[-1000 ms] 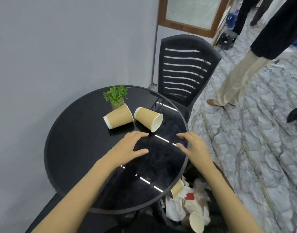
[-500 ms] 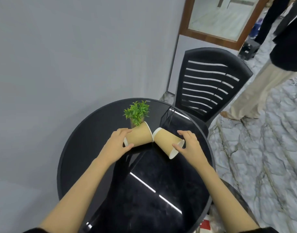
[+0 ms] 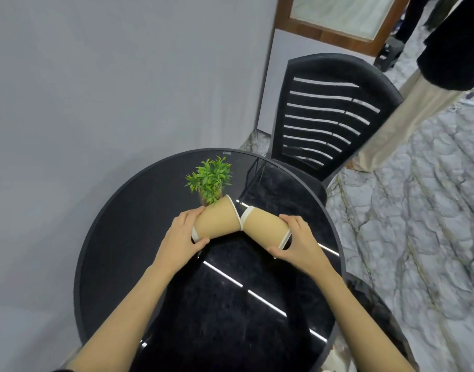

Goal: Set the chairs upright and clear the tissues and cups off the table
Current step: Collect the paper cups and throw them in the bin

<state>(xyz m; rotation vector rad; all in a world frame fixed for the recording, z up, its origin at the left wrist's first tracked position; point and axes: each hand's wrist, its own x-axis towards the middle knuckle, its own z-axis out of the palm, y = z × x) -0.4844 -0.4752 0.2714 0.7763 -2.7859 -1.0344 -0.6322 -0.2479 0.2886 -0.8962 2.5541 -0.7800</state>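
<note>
Fingers [image 3: 195,214], left hand [image 3: 180,237]: curled round left paper cup [image 3: 217,222], base end. Right hand [image 3: 297,242]: grips right paper cup [image 3: 265,228], mouth end. Both cups: sideways, ends touching, middle of table [image 3: 117,251], just beside plant [image 3: 210,178]. Handling: squeeze lightly, lift clear of plant.

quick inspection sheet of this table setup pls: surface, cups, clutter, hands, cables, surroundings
surface: round glossy black table, reflecting light strips
job's things: two brown paper cups held sideways, left cup and right cup, ends touching; black chair upright behind the table; no tissues seen on the table
clutter: small green plant behind the left cup
hands: left hand grips the left cup's narrow end; right hand grips the right cup's mouth end
cables: nothing seen
surroundings: grey wall, marbled floor, person standing at the right
</note>
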